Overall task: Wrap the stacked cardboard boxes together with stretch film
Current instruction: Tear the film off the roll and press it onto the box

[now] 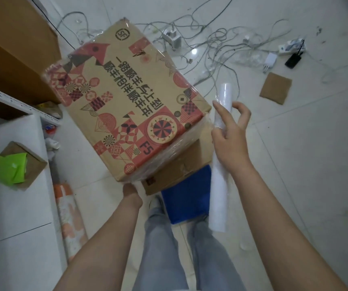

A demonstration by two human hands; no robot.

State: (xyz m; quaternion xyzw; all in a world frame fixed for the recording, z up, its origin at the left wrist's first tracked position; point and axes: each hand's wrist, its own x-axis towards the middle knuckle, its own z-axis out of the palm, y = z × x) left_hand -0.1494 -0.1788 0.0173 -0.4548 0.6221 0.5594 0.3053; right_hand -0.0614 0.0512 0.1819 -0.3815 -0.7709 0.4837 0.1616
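Note:
A printed cardboard box (124, 97) with red patterns lies on top of a plain brown box (181, 164), and clear stretch film (169, 150) clings round their sides. The stack stands on a blue stool (186, 198). My left hand (131, 193) is at the near bottom corner of the top box, holding a twisted strand of film there; its fingers are mostly hidden. My right hand (230, 133) grips a long white roll of stretch film (219, 198), held upright just right of the boxes, with two fingers lifted off it.
Large brown cartons (15, 51) stand at the far left on a white metal shelf (17, 101). A white surface (13, 206) with a small box and green paper (11, 169) lies left. Tangled cables and chargers (221, 43) and a cardboard piece (275, 88) cover the floor beyond.

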